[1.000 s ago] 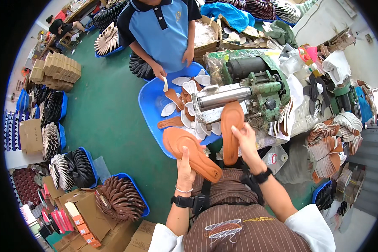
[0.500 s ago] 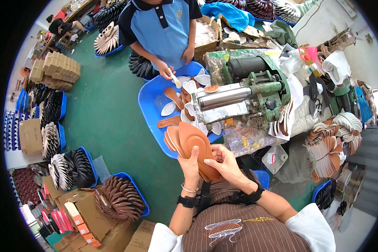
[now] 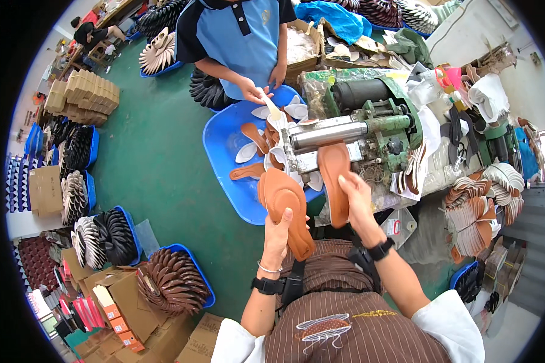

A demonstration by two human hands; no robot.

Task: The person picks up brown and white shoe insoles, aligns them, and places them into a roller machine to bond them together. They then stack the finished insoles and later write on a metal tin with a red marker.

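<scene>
My left hand (image 3: pixel 277 237) is closed round a small stack of tan-brown insoles (image 3: pixel 284 202), thumb on top, in front of my apron. Between the thumb and fingers of my right hand (image 3: pixel 358 198) is a single brown insole (image 3: pixel 334 178), held apart from the stack. Its far end reaches up to the metal front plate of a green roller machine (image 3: pixel 327 136). To the left of that machine a blue tub (image 3: pixel 224 181) holds loose brown and white insoles (image 3: pixel 246 152). A co-worker's hand (image 3: pixel 251 91) holds a pale flat piece (image 3: pixel 271 107) above the tub.
The co-worker in a blue shirt (image 3: pixel 236 36) stands across the tub. The machine rests on a cluttered bench (image 3: pixel 375 196). Bundled insoles (image 3: pixel 469 212) are stacked at the right. Blue baskets of fanned insoles (image 3: pixel 174 281) and cardboard boxes (image 3: pixel 133 302) line the left.
My right hand has drawn one insole off the stack and moved it right, toward the machine. My left hand keeps the rest. The co-worker's hand has shifted right with the pale piece.
</scene>
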